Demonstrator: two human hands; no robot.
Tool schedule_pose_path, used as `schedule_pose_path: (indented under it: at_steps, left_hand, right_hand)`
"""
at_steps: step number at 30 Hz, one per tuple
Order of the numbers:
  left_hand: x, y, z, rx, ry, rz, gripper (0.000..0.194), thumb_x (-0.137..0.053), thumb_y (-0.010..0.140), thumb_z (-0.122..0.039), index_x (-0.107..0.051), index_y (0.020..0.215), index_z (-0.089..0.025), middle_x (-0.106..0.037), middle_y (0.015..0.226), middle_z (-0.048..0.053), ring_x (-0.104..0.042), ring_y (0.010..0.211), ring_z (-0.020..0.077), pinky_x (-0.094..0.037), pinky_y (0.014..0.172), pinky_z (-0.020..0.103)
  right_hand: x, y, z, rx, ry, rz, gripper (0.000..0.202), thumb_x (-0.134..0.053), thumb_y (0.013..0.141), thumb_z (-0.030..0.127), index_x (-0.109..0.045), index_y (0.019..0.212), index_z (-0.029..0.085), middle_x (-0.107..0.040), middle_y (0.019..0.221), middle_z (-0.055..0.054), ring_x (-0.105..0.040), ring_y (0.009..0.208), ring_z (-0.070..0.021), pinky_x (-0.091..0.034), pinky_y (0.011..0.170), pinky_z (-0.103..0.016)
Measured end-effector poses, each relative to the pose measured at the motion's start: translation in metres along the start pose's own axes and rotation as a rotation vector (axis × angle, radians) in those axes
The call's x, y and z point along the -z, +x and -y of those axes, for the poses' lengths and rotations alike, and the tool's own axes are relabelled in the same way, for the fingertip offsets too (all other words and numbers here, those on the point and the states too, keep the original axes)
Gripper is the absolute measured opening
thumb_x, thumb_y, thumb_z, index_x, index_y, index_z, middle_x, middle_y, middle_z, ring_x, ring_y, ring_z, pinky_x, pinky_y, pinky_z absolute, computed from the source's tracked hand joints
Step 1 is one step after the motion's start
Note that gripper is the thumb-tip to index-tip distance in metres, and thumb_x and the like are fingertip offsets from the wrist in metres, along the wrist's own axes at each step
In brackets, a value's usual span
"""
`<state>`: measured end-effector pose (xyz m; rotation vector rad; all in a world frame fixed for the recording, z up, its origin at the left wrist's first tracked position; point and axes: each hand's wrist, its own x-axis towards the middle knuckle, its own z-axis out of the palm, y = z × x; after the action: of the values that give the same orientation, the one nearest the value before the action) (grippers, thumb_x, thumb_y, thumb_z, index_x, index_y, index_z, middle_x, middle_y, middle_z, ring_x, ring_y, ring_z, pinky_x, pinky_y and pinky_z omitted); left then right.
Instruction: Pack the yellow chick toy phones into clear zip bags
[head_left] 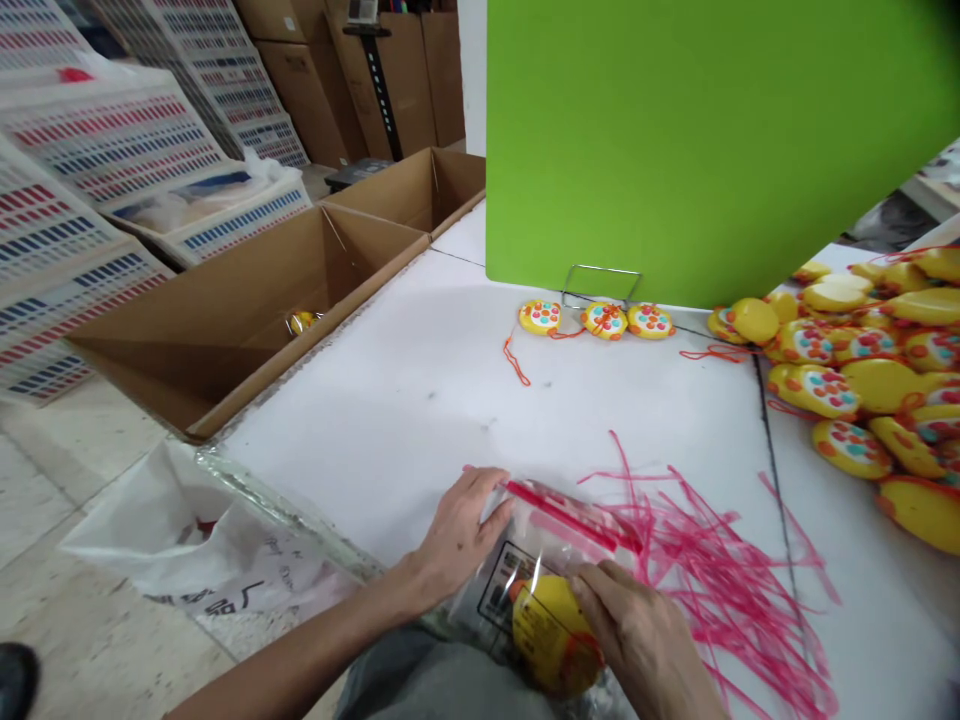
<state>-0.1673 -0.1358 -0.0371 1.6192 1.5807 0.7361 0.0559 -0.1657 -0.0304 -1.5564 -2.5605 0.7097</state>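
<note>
One left hand [461, 530] and one right hand [641, 630] pinch a clear, red-edged plastic bag [523, 550] around a yellow oval toy [551, 630], left of pink plastic strips [726, 572].

Seen through my remote head view, left hand [457, 530] bare, left forearm [322, 630] sleeveless as far as it showed, right hand [645, 640] bare too, plain greyish clothing [442, 675], softly creased, over my lap.
</note>
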Motion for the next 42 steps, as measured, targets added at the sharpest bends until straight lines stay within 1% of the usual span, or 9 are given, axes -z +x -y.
schedule_pose_path:
  at_steps: [6, 12, 19, 25, 30, 34, 38, 40, 42]
  left_hand:
    - [-0.019, 0.003, -0.007, 0.124, -0.239, 0.331, 0.019, -0.046, 0.081, -0.022, -0.056, 0.068, -0.014, -0.063, 0.065, 0.002, -0.058, 0.061, 0.0133, -0.042, 0.056, 0.021]
    - [-0.023, -0.001, -0.008, 0.226, -0.522, 0.328, 0.018, -0.045, 0.084, -0.03, -0.051, 0.076, -0.015, -0.066, 0.073, 0.004, -0.062, 0.066, 0.0151, -0.047, 0.06, 0.024]
    - [-0.02, -0.002, -0.011, 0.267, -0.61, 0.377, 0.02, -0.05, 0.08, -0.029, -0.061, 0.08, -0.012, -0.059, 0.064, 0.001, -0.053, 0.057, 0.0115, -0.039, 0.053, 0.021]
    - [-0.02, -0.001, -0.016, 0.1, -0.452, 0.331, 0.018, -0.044, 0.076, -0.011, -0.056, 0.063, -0.012, -0.048, 0.058, -0.003, -0.041, 0.055, 0.0091, -0.03, 0.051, 0.019]
    - [-0.018, -0.004, -0.027, 0.01, -0.223, 0.285, 0.025, -0.04, 0.082, -0.014, -0.059, 0.065, -0.013, -0.054, 0.057, -0.001, -0.046, 0.057, 0.0108, -0.034, 0.054, 0.02]
    - [-0.017, -0.006, -0.022, 0.016, -0.252, 0.284, 0.023, -0.043, 0.081, -0.014, -0.065, 0.082, -0.014, -0.066, 0.074, 0.003, -0.057, 0.066, 0.0135, -0.042, 0.063, 0.022]
    - [-0.018, -0.003, -0.008, 0.167, -0.484, 0.294, 0.017, -0.044, 0.08, -0.019, -0.061, 0.083, -0.014, -0.066, 0.073, 0.004, -0.061, 0.064, 0.0144, -0.048, 0.061, 0.025]
    - [-0.018, -0.001, -0.003, 0.224, -0.578, 0.288, 0.014, -0.046, 0.079, -0.02, -0.058, 0.082, -0.014, -0.065, 0.071, 0.003, -0.061, 0.061, 0.0139, -0.049, 0.059, 0.025]
    - [-0.019, 0.001, -0.001, 0.244, -0.621, 0.286, 0.011, -0.049, 0.077, -0.02, -0.057, 0.079, -0.013, -0.064, 0.069, 0.003, -0.061, 0.062, 0.0139, -0.049, 0.059, 0.025]
  right_hand:
    - [-0.001, -0.001, 0.006, 0.018, 0.028, -0.107, 0.02, -0.04, 0.092, 0.037, -0.058, 0.096, 0.028, -0.065, 0.085, -0.003, -0.062, 0.079, -0.0221, -0.043, 0.057, -0.028]
    - [0.003, 0.012, 0.01, 0.049, 0.282, -0.072, 0.017, -0.046, 0.09, 0.025, -0.056, 0.076, 0.022, -0.062, 0.076, -0.002, -0.057, 0.076, -0.0183, -0.044, 0.07, -0.03]
    - [0.005, 0.035, 0.016, 0.061, 0.196, -0.217, 0.017, -0.046, 0.091, 0.028, -0.062, 0.096, 0.024, -0.065, 0.088, -0.004, -0.057, 0.085, -0.0205, -0.042, 0.078, -0.034]
    - [0.005, 0.047, 0.034, 0.002, -0.034, -0.259, 0.019, -0.045, 0.089, 0.018, -0.063, 0.087, 0.02, -0.065, 0.082, -0.005, -0.057, 0.08, -0.0222, -0.039, 0.073, -0.034]
    - [0.006, 0.051, 0.034, 0.004, 0.013, -0.274, 0.019, -0.044, 0.088, 0.019, -0.06, 0.078, 0.019, -0.063, 0.075, -0.004, -0.058, 0.074, -0.0191, -0.04, 0.068, -0.03]
    - [0.011, 0.034, -0.004, -0.224, 0.232, -0.327, 0.017, -0.048, 0.084, 0.035, -0.06, 0.082, 0.022, -0.066, 0.079, -0.003, -0.061, 0.069, -0.0171, -0.043, 0.063, -0.027]
    - [0.026, -0.022, -0.09, -0.729, 0.091, -0.367, 0.026, -0.051, 0.075, 0.047, -0.062, 0.085, 0.027, -0.069, 0.081, -0.004, -0.065, 0.074, -0.0251, -0.045, 0.063, -0.033]
    - [0.033, -0.057, -0.135, -0.936, -0.036, -0.24, 0.027, -0.051, 0.073, 0.049, -0.064, 0.083, 0.028, -0.069, 0.075, -0.006, -0.064, 0.066, -0.0288, -0.044, 0.057, -0.036]
    - [0.038, -0.086, -0.164, -0.936, -0.108, -0.157, 0.029, -0.048, 0.074, 0.051, -0.065, 0.077, 0.027, -0.068, 0.072, -0.007, -0.063, 0.062, -0.0298, -0.043, 0.055, -0.037]
